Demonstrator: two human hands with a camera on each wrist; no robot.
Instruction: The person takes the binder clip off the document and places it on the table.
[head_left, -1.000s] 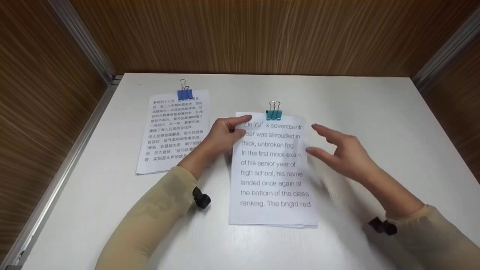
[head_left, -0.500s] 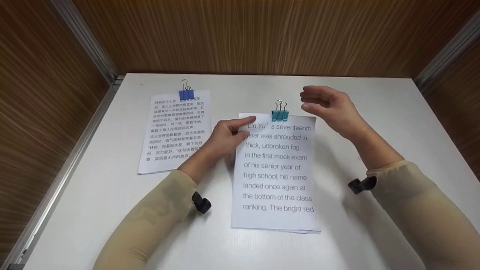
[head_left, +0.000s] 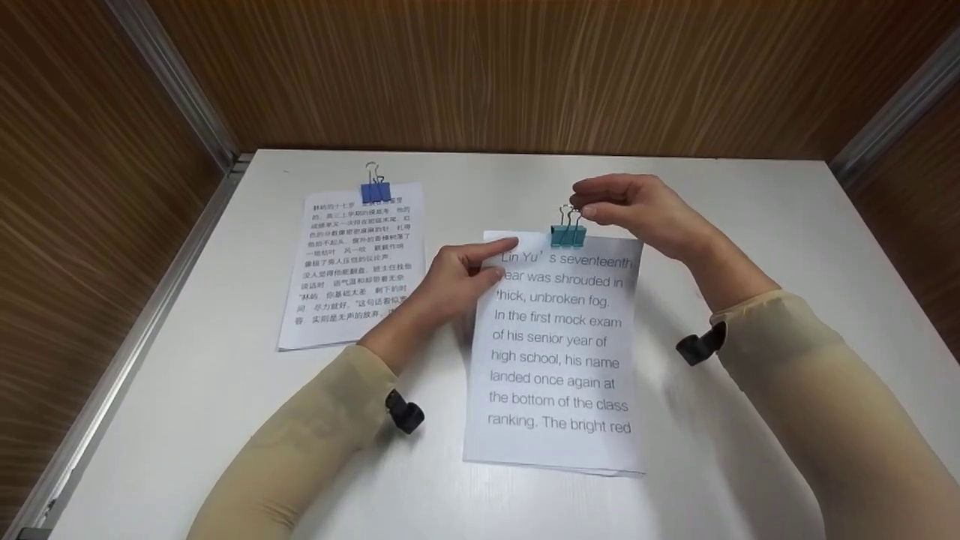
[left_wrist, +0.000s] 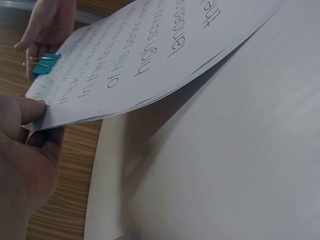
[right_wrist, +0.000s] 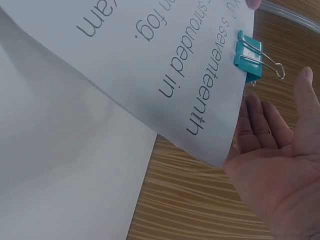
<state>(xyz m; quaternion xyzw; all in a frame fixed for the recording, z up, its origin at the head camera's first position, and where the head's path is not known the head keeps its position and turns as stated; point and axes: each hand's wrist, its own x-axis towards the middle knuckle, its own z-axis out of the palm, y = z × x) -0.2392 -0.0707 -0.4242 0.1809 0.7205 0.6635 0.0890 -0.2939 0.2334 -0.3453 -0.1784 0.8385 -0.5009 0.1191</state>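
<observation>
My left hand (head_left: 457,281) pinches the upper left edge of a stack of printed English sheets (head_left: 559,352), thumb on top and fingers beneath. In the left wrist view the sheets (left_wrist: 130,65) are raised at that end, with shadow under them. A teal binder clip (head_left: 568,235) grips the middle of their top edge, its wire handles standing up. My right hand (head_left: 649,214) is right at those handles, its thumb and fingers apart. From the right wrist, the palm (right_wrist: 280,175) faces the clip (right_wrist: 249,55), the thumb held away from the fingers.
A second stack of sheets with Chinese print (head_left: 352,262) lies to the left on the white table (head_left: 187,420), held at its top by a blue binder clip (head_left: 376,192). Wood-grain panels (head_left: 487,75) enclose the back and sides.
My right hand has gone from beside the sheets' right edge up and leftward to the teal clip's handles. The left hand keeps its pinch, and the sheets have shifted slightly right in view.
</observation>
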